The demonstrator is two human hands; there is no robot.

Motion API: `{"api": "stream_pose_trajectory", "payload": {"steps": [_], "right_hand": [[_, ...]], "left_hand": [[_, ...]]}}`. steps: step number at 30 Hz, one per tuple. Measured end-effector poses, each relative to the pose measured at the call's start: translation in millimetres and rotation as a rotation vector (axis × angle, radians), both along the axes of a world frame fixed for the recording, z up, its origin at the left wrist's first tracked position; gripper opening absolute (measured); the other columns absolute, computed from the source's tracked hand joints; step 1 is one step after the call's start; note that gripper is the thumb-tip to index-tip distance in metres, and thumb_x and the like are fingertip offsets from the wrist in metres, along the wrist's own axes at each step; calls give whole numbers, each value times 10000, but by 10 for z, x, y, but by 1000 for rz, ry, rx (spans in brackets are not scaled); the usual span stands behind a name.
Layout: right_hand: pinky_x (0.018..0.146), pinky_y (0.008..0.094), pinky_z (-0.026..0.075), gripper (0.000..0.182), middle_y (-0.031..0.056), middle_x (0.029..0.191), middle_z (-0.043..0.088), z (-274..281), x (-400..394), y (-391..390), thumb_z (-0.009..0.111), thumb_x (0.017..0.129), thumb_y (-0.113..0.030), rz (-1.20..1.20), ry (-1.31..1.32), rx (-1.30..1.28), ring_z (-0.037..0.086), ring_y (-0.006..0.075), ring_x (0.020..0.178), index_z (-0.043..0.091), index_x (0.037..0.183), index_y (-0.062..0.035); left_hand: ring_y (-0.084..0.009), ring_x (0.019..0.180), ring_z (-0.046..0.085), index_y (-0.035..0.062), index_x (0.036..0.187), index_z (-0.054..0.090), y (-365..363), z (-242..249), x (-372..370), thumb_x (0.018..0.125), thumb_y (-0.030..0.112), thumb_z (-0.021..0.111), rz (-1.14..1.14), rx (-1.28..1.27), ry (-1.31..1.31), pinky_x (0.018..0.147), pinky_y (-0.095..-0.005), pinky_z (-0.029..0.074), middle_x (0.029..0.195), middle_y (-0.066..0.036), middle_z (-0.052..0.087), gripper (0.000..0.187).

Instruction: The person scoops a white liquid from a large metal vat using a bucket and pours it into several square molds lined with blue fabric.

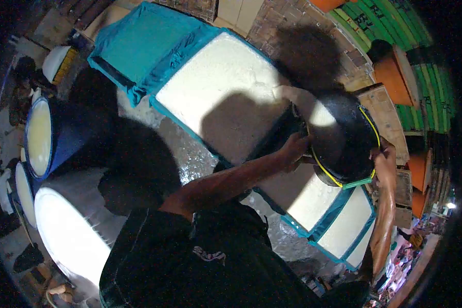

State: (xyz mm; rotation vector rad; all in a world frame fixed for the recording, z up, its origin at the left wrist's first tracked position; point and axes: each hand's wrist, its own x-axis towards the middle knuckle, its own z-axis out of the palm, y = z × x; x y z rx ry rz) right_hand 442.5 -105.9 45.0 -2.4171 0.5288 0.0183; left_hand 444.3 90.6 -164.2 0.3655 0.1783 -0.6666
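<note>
A black bucket [346, 146] with a yellow line along its rim and a green strip at the near edge is tilted over the cloth-lined trays. My left hand [295, 149] grips its left side, fingers closed. My right hand [385, 156] is closed on the rim at the right. Pale liquid [297, 97] shows at the bucket's far left side, above the white surface. Beneath lies a large tray of white, curd-like mass [215, 66], lined with teal cloth [187, 131]. Another white-filled tray [313, 205] sits nearer, partly hidden by my left forearm.
Folded teal cloth [133, 46] covers the far tray. Smaller white-filled sections [346, 223] lie at lower right. On the left stand a blue drum [61, 138] of pale liquid and a bright white round container [69, 236]. Green crates [390, 23] and orange containers [395, 77] line the right.
</note>
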Motion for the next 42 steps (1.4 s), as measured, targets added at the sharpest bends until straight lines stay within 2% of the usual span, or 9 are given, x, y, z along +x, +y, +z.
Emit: {"api": "stream_pose_trajectory", "payload": {"steps": [4,6,12,28,31,33,37,40,42], "right_hand": [[685,267,430,532,84,930,588,60,42,77,553,771,-68,68,17,-161,531,148,768,507,1286,62],[802,294,479,430,97,1090,620,-39,82,-96,558,827,-63,99,-100,-293,601,187,869,553,1249,21],[861,326,472,431,97,1054,647,68,215,362,543,834,-53,148,-42,-243,612,231,896,548,1259,16],[790,289,487,419,80,974,689,168,667,1111,459,761,89,673,-207,-140,616,143,854,644,1136,53],[761,280,481,379,68,946,680,-61,1037,745,483,761,45,562,-174,-232,597,134,822,655,1099,48],[743,279,475,356,53,915,670,-35,1075,767,510,746,-9,633,-111,-29,575,129,802,657,1066,43],[727,277,468,355,41,891,656,240,980,1127,523,727,-46,600,23,-193,553,125,780,653,1046,42],[749,302,482,372,60,918,671,384,727,1450,512,736,-31,911,-105,-120,577,140,806,650,1073,44],[784,317,489,381,87,957,686,384,636,1538,507,746,-28,857,-192,-161,599,156,850,649,1092,47]], "left_hand": [[-277,959,662,-9,1206,558,28,88,93,1013,235,467,-53,103,-5,819,-506,586,1116,-117,650,325],[-268,939,665,6,1173,587,16,18,146,1011,232,465,-110,152,-65,814,-489,585,1094,-110,659,303],[-243,913,667,21,1116,626,215,100,130,1003,219,476,3,48,-36,789,-469,580,1045,-97,672,273],[-237,859,658,17,1111,608,547,-325,492,1008,304,485,170,-59,-211,743,-411,572,988,-85,669,328],[-249,890,656,18,1150,588,733,-146,461,1018,297,465,748,608,-1033,775,-422,579,1033,-93,658,333],[-259,924,651,16,1167,578,735,-55,533,1026,279,444,151,90,-65,803,-442,582,1083,-105,649,327],[-260,965,648,19,1191,574,710,-35,520,1028,264,438,131,10,41,823,-448,581,1125,-106,643,323],[-260,1016,646,7,1218,561,688,-149,464,1029,256,440,169,119,-29,842,-458,580,1160,-111,639,336],[-256,1061,633,-5,1248,546,689,-278,366,1029,239,439,633,675,-949,853,-440,577,1171,-119,637,345]]}}
